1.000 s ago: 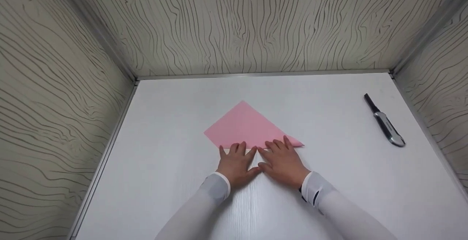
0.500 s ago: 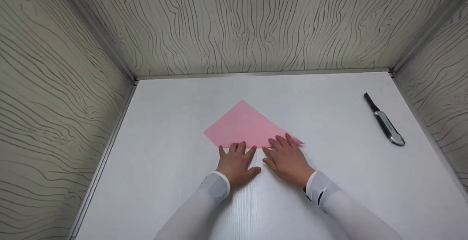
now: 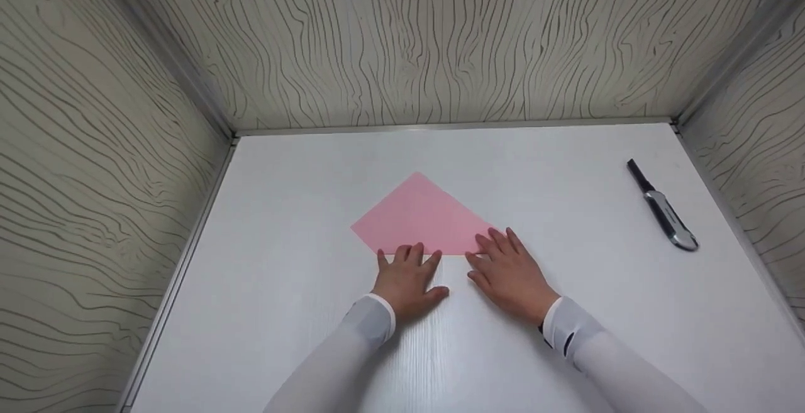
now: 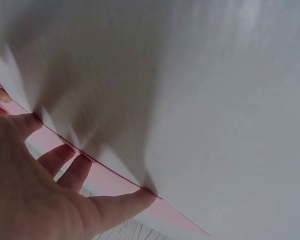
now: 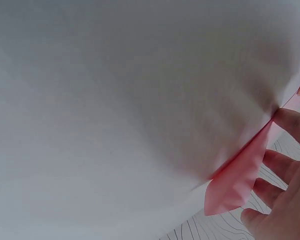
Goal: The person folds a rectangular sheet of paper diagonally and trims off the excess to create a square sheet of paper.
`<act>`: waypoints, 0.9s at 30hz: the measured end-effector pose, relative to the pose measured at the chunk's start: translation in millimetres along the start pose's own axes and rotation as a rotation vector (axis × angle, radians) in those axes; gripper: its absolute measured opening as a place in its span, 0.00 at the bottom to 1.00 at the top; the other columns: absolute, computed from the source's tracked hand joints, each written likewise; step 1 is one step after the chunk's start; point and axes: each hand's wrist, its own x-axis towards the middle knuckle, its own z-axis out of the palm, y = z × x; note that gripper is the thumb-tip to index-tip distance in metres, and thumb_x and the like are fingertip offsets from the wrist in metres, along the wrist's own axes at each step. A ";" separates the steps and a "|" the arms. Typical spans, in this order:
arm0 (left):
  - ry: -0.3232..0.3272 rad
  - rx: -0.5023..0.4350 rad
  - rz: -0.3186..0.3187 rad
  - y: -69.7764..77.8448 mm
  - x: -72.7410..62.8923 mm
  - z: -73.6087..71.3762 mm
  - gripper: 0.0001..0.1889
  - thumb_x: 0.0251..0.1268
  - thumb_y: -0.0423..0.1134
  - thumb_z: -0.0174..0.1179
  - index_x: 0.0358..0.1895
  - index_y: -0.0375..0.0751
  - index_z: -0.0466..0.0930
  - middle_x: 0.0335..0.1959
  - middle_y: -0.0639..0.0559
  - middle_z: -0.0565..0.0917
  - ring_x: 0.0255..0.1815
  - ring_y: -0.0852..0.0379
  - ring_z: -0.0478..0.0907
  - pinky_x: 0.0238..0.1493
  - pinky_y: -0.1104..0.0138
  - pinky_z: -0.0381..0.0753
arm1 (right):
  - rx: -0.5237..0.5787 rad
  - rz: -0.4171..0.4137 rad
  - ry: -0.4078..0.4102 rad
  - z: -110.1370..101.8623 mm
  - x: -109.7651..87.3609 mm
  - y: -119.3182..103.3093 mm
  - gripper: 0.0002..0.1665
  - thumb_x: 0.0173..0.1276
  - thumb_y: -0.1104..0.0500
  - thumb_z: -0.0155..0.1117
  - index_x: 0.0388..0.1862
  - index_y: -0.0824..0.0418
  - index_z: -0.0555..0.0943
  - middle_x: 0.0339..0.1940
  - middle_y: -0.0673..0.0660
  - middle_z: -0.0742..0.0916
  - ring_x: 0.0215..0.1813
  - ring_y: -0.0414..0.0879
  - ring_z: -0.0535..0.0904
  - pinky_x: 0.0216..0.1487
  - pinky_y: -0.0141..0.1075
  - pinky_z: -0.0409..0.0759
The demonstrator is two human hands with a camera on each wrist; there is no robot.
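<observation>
A pink sheet of paper lies folded on the white table, its peak pointing away and a straight fold along the near side. My left hand rests with spread fingers on the left part of that fold; in the left wrist view the fingertips press along the edge. Toward the right corner, my right hand presses the paper with extended fingers and covers that corner in the head view. The right wrist view shows the corner flap slightly raised and curved beside the fingers.
A black and silver utility knife lies at the right side of the white table. Wood-grain patterned panels enclose the table at the back and both sides, with metal strips along the joints.
My right hand has slid rightward along the fold toward the right corner, away from the left hand. The left hand and the paper have stayed in place.
</observation>
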 end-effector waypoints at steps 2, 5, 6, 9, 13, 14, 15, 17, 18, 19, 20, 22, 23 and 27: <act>-0.003 0.003 0.001 0.7 0.2 -1.0 0.42 0.68 0.74 0.48 0.82 0.63 0.56 0.77 0.49 0.66 0.76 0.43 0.61 0.69 0.30 0.57 | -0.011 -0.001 0.003 0.0 -2.1 3.0 0.30 0.80 0.41 0.50 0.72 0.52 0.78 0.77 0.61 0.72 0.80 0.62 0.58 0.79 0.60 0.43; -0.002 0.005 0.001 1.3 0.5 -1.5 0.42 0.68 0.74 0.47 0.82 0.63 0.56 0.77 0.49 0.66 0.76 0.43 0.61 0.69 0.30 0.57 | -0.021 -0.004 0.013 -0.1 -4.9 7.9 0.29 0.80 0.41 0.51 0.71 0.52 0.78 0.77 0.61 0.72 0.81 0.62 0.57 0.79 0.60 0.43; -0.002 0.006 0.001 1.4 0.7 -1.5 0.42 0.68 0.74 0.47 0.82 0.63 0.56 0.77 0.49 0.66 0.76 0.43 0.61 0.69 0.30 0.57 | -0.023 -0.004 0.015 -0.2 -5.9 9.4 0.29 0.80 0.41 0.51 0.71 0.52 0.78 0.77 0.61 0.72 0.81 0.62 0.56 0.79 0.60 0.43; -0.001 0.015 0.004 1.0 0.6 -1.2 0.42 0.69 0.74 0.46 0.82 0.63 0.56 0.76 0.49 0.67 0.75 0.43 0.61 0.69 0.30 0.58 | -0.028 0.000 0.015 0.0 -8.9 13.7 0.28 0.80 0.42 0.51 0.71 0.52 0.79 0.77 0.61 0.71 0.81 0.62 0.55 0.79 0.60 0.43; 0.000 0.030 0.013 0.6 -0.1 -1.4 0.41 0.70 0.73 0.45 0.82 0.63 0.56 0.74 0.50 0.68 0.75 0.44 0.61 0.68 0.30 0.59 | -0.022 -0.003 0.019 0.0 -12.0 18.1 0.27 0.80 0.43 0.52 0.70 0.52 0.79 0.77 0.62 0.71 0.81 0.63 0.54 0.79 0.60 0.44; -0.001 0.029 0.014 0.5 -0.2 -1.3 0.41 0.70 0.73 0.45 0.82 0.63 0.56 0.74 0.50 0.68 0.75 0.44 0.61 0.68 0.30 0.59 | -0.020 -0.003 0.021 -0.2 -12.5 19.0 0.27 0.80 0.43 0.52 0.70 0.52 0.79 0.77 0.62 0.71 0.81 0.63 0.54 0.79 0.60 0.44; 0.000 0.027 0.015 0.4 -0.5 -1.5 0.41 0.70 0.73 0.45 0.82 0.63 0.56 0.74 0.50 0.68 0.75 0.44 0.62 0.68 0.30 0.59 | -0.019 -0.002 0.024 -0.4 -13.1 19.9 0.27 0.80 0.43 0.53 0.70 0.52 0.80 0.77 0.62 0.71 0.81 0.63 0.54 0.79 0.60 0.44; 0.004 0.020 0.015 0.2 -1.1 -1.7 0.41 0.70 0.73 0.46 0.82 0.63 0.57 0.74 0.50 0.68 0.75 0.44 0.61 0.68 0.30 0.59 | -0.019 0.003 0.032 -0.8 -14.4 21.8 0.27 0.79 0.43 0.54 0.69 0.52 0.80 0.77 0.62 0.72 0.81 0.63 0.55 0.79 0.60 0.45; 0.005 0.016 0.014 0.0 -1.3 -1.6 0.41 0.70 0.73 0.46 0.82 0.62 0.57 0.74 0.50 0.68 0.75 0.44 0.61 0.68 0.30 0.59 | -0.018 0.008 0.031 -1.0 -15.1 22.9 0.27 0.79 0.43 0.54 0.69 0.51 0.80 0.77 0.62 0.71 0.81 0.62 0.55 0.79 0.60 0.44; 0.006 0.014 0.014 -0.4 -1.3 -1.2 0.41 0.70 0.73 0.46 0.82 0.62 0.57 0.74 0.50 0.68 0.75 0.44 0.61 0.68 0.30 0.59 | -0.016 0.013 0.028 -1.1 -16.1 24.1 0.27 0.79 0.43 0.54 0.69 0.51 0.80 0.77 0.62 0.71 0.81 0.62 0.54 0.79 0.60 0.44; 0.008 0.011 0.014 -0.7 -1.4 -0.8 0.41 0.70 0.73 0.46 0.82 0.62 0.57 0.74 0.50 0.68 0.75 0.44 0.61 0.68 0.30 0.58 | -0.015 0.016 0.025 -1.1 -16.8 25.2 0.27 0.79 0.43 0.54 0.70 0.51 0.80 0.78 0.62 0.71 0.81 0.62 0.54 0.79 0.60 0.44; 0.011 0.008 0.016 -1.3 -1.3 0.3 0.40 0.70 0.73 0.46 0.82 0.62 0.57 0.74 0.50 0.68 0.75 0.44 0.61 0.68 0.30 0.58 | -0.016 0.023 0.014 -1.2 -18.5 27.3 0.27 0.80 0.42 0.53 0.70 0.50 0.79 0.78 0.61 0.70 0.81 0.62 0.53 0.79 0.60 0.43; 0.013 0.007 0.017 -1.8 -1.1 0.9 0.40 0.70 0.73 0.46 0.82 0.62 0.57 0.74 0.50 0.67 0.75 0.44 0.61 0.68 0.30 0.58 | -0.017 0.027 0.007 -1.0 -19.3 28.3 0.27 0.80 0.42 0.52 0.71 0.50 0.79 0.78 0.62 0.70 0.82 0.62 0.53 0.79 0.60 0.43; 0.013 0.002 0.025 -2.7 -0.6 2.1 0.40 0.70 0.73 0.46 0.82 0.62 0.57 0.74 0.49 0.67 0.75 0.44 0.61 0.68 0.30 0.58 | -0.017 0.037 0.005 -1.3 -22.3 32.0 0.27 0.80 0.41 0.53 0.71 0.49 0.79 0.79 0.62 0.69 0.82 0.62 0.53 0.79 0.60 0.43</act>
